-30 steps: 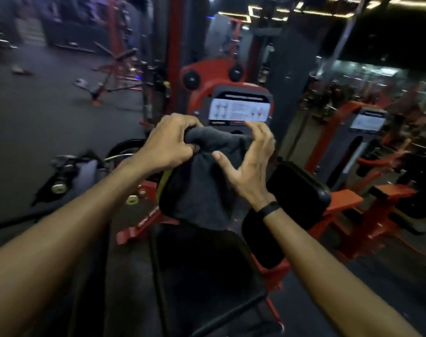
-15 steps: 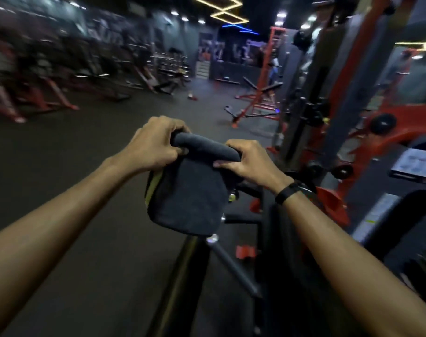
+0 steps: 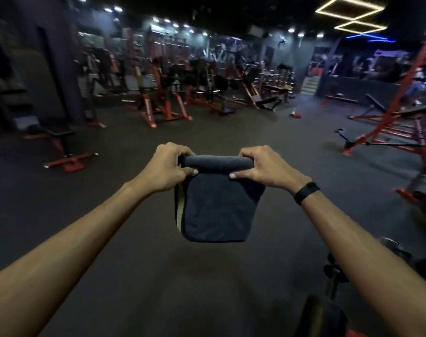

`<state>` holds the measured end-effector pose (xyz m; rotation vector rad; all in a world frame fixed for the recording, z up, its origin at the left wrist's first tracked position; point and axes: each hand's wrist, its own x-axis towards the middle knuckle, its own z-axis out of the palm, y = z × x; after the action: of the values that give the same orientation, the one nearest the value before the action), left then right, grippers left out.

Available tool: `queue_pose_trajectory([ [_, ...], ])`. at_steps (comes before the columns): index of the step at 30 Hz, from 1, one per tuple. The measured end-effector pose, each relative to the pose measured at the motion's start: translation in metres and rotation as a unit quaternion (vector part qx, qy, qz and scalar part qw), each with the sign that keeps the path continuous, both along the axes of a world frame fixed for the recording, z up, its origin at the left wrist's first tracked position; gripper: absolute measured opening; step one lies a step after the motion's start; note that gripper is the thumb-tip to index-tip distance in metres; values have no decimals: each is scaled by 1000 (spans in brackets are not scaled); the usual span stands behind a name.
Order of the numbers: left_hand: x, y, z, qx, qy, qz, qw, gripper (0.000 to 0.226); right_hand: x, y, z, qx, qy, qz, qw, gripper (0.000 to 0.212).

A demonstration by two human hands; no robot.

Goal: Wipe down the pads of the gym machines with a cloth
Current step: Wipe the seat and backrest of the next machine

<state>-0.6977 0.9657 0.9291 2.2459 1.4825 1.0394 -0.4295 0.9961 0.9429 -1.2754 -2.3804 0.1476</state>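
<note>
A dark grey folded cloth [image 3: 214, 207] with a yellow-green edge on its left side hangs in front of me at arm's length. My left hand [image 3: 167, 165] grips its top left corner, fingers curled over the folded upper edge. My right hand [image 3: 263, 166] grips the top right corner the same way; a black band sits on that wrist. The cloth hangs free over the dark floor and touches no pad. A dark padded part of a machine [image 3: 321, 317] shows at the bottom right, partly cut off by the frame.
Dark rubber floor [image 3: 134, 239] stretches ahead. Red-framed machines [image 3: 163, 103] line the far side, a low red bench [image 3: 61, 147] stands at the left, and a red rack with benches [image 3: 389, 122] rises at the right.
The view has swung left, away from the red machine and its black pads, to the open gym floor. Both hands now hold the cloth stretched flat by its top corners.
</note>
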Motion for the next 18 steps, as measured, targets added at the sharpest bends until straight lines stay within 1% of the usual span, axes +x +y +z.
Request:
queue_pose_trajectory([
  [2, -14, 26, 2, -10, -18, 19, 1000, 17, -15, 29, -4, -13, 19, 7, 1000, 36],
  [4, -37, 77, 8, -3, -33, 47, 998, 19, -37, 90, -8, -21, 44, 30, 998, 36],
  [7, -54, 144, 19, -3, -69, 71, 995, 21, -59, 164, 3, -19, 40, 53, 998, 38],
  [10, -61, 209, 37, -4, -129, 83, 988, 25, -72, 232, 32, 19, 15, 60, 998, 39],
  [13, -65, 275, 54, 20, -185, 80, 979, 26, -86, 306, 64, 57, -29, 71, 995, 32],
  [15, -65, 314, 62, 45, -199, 79, 976, 27, -97, 347, 80, 67, -58, 75, 993, 28],
  [18, -67, 375, 66, 79, -194, 84, 974, 22, -108, 410, 83, 87, -68, 87, 990, 18],
])
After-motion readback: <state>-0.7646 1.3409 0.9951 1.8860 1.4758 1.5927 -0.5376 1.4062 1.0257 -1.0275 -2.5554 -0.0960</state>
